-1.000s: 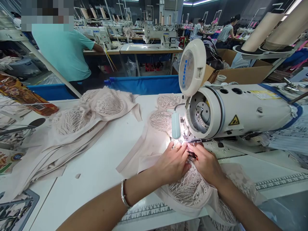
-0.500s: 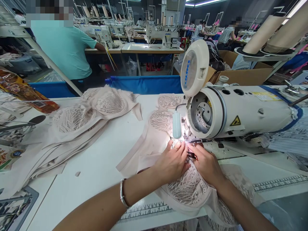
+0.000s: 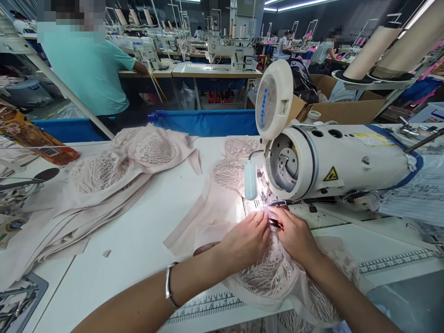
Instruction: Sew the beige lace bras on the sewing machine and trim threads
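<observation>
My left hand [image 3: 247, 240] and my right hand [image 3: 295, 237] lie close together on a pale pink lace garment [image 3: 274, 275] just in front of the needle of a white sewing machine [image 3: 333, 159]. Both hands press and pinch the fabric's edge, fingers curled on it under the bright machine lamp [image 3: 250, 180]. A small dark red-tipped tool [image 3: 276, 224] shows between my right fingers. A silver bracelet [image 3: 169, 285] circles my left wrist. The needle itself is hidden in glare.
A pile of similar lace pieces [image 3: 114, 171] lies at the left of the white table [image 3: 138, 240]. A printed ruler [image 3: 208, 305] runs along the near edge. A person in a teal shirt [image 3: 88, 69] stands beyond. Cardboard boxes [image 3: 347, 108] and thread cones [image 3: 364, 53] sit behind the machine.
Both hands have slid slightly toward me along the fabric, away from the needle. The view has shifted a little to the right.
</observation>
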Tool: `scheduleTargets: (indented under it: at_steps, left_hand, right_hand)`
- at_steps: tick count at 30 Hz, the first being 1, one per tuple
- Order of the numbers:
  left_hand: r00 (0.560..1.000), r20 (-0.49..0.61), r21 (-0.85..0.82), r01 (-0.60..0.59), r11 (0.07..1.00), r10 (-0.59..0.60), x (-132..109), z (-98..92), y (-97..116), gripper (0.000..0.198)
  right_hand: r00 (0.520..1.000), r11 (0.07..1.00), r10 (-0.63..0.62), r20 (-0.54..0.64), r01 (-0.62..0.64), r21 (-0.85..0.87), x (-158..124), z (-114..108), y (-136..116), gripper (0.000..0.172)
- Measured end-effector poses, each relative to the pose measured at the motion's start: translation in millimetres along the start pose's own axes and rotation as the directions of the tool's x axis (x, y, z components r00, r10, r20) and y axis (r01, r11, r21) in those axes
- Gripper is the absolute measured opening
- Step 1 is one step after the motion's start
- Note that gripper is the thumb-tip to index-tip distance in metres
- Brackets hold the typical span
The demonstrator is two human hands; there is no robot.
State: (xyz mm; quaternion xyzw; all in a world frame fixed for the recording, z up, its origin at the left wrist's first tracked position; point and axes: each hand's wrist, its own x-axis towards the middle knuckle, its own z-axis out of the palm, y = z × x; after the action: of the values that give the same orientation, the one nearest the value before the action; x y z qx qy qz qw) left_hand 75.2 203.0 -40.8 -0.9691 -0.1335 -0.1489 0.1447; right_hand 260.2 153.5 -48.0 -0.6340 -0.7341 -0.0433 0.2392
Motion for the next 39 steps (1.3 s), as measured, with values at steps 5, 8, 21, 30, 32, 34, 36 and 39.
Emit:
scheduleTargets:
  at_steps: [5,8,21,30,32,34,36,39]
  left_hand:
    - [0.994,0.103,0.001,-0.02,1.0,0.019,-2,-11.1,4,0.037]
    - [0.99,0.135,-0.055,-0.021,0.998,0.028,-1,-11.1,2,0.033]
    - [0.988,0.153,-0.252,0.041,0.967,-0.002,1,-5.8,-11,0.024]
    - [0.992,0.125,-0.41,0.067,0.909,-0.016,7,-5.7,-37,0.02]
    - [0.99,0.135,-0.438,0.09,0.894,-0.033,7,-9.8,-40,0.018]
    - [0.988,0.148,-0.448,0.11,0.887,-0.048,7,-12.6,-42,0.026]
    - [0.987,0.148,-0.419,0.121,0.9,-0.063,7,-13.2,-41,0.036]
    - [0.991,0.104,-0.297,0.112,0.948,-0.084,6,-11.5,-34,0.028]
  right_hand:
    - [0.998,0.999,-0.052,0.028,0.052,-0.001,-6,-1,1,0.049]
    - [0.999,0.999,-0.039,0.034,0.04,-0.022,-7,-2,0,0.051]
    - [0.99,0.996,0.051,0.128,-0.041,-0.079,-2,-1,-2,0.048]
    - [0.99,0.998,0.057,0.126,-0.056,-0.014,7,-1,0,0.043]
    - [0.99,0.997,0.07,0.121,-0.071,0.003,11,0,0,0.037]
    - [0.989,0.996,0.078,0.127,-0.082,0.025,14,0,1,0.033]
    - [0.988,0.995,0.077,0.132,-0.084,0.049,18,-3,3,0.031]
    - [0.99,0.995,0.068,0.128,-0.076,0.062,16,-14,4,0.032]
